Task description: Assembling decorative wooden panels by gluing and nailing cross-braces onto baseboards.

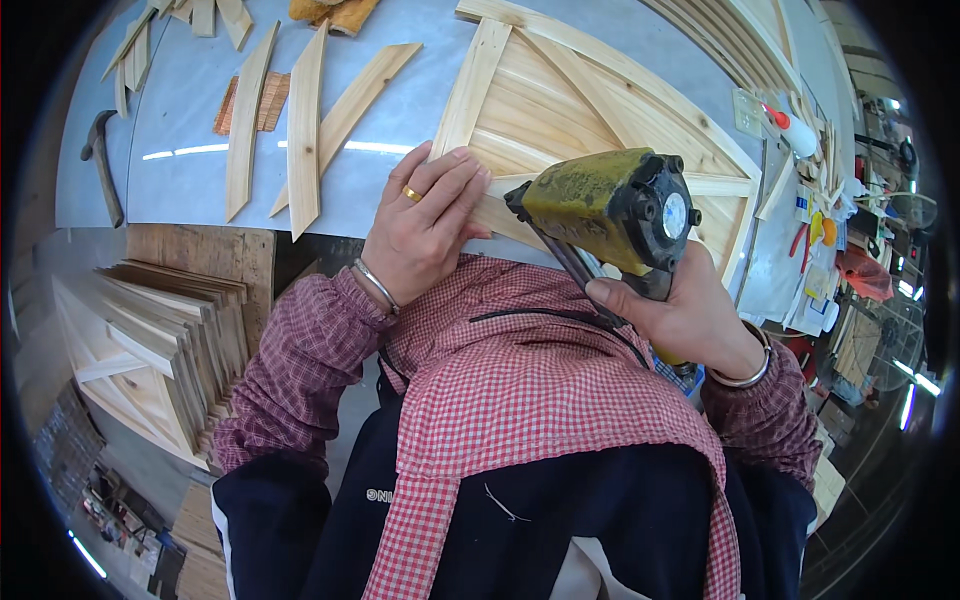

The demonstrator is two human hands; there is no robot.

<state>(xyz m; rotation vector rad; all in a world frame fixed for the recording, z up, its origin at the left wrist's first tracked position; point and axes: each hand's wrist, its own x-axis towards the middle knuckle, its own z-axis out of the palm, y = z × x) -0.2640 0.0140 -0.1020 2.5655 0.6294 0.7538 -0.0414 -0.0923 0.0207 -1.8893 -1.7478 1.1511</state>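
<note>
My right hand (700, 310) is wrapped around the handle of a nail gun (590, 200) with a worn yellow-green body and black end cap. Its nose points left, over the near edge of a pale wooden panel (530, 125). That panel has a plank face, border strips and a slanting brace. At its near left corner, my left hand (425, 215) holds the panel, fingers laid over the border strip. The left thumb shows at the near edge; what lies under the palm is hidden.
Loose wooden strips (305, 130) lie left of the panel on the grey-blue table (190, 180), with a hammer (102, 165) farther left. Below stands a stack of panels (160, 340). Long boards (715, 45) lie beyond; a red-capped white bottle (795, 132) sits right among clutter.
</note>
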